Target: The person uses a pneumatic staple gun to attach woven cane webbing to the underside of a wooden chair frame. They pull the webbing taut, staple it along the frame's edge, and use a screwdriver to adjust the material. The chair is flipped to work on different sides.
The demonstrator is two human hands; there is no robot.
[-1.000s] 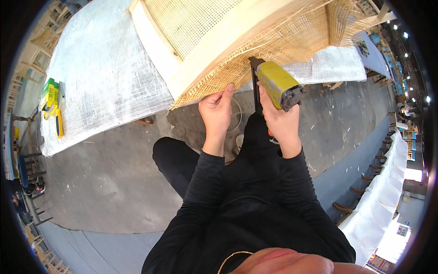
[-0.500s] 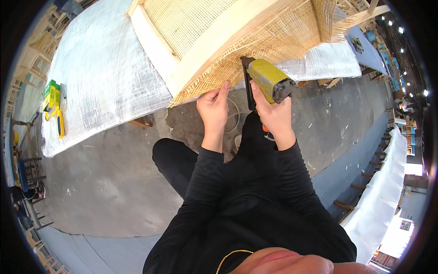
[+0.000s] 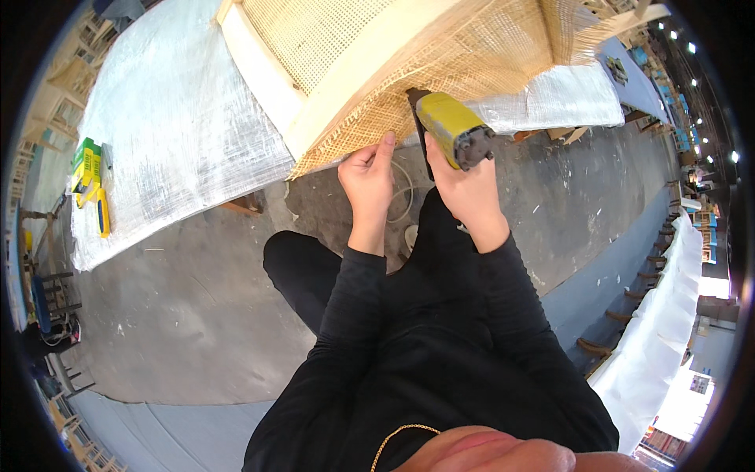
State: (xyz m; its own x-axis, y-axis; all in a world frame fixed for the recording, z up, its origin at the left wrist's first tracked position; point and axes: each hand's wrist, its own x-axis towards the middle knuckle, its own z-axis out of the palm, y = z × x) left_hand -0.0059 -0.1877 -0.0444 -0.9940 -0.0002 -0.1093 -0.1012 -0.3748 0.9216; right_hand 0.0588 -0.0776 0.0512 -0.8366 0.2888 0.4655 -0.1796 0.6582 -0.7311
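My right hand (image 3: 462,189) grips a yellow and black staple gun (image 3: 450,126), its dark nose against the loose woven cane webbing (image 3: 487,59). That tan webbing hangs along the curved edge of a pale wooden frame (image 3: 346,86), which has more cane mesh (image 3: 314,31) set inside it. To the left of the tool, my left hand (image 3: 368,181) pinches the webbing's lower edge between thumb and fingers. The frame rests on a work table wrapped in clear plastic (image 3: 181,118). The staple gun's body hides most of my right fingers.
On the table's left side lie a green and yellow box (image 3: 86,161) and a yellow utility knife (image 3: 103,212). A pale hose (image 3: 412,197) curls on the grey floor below. Along the right stands a long white-covered row (image 3: 649,330) with wooden legs beneath it.
The staple gun and my right hand have shifted slightly left and up along the frame's edge, and the tool has tilted. My left hand has stayed nearly in place.
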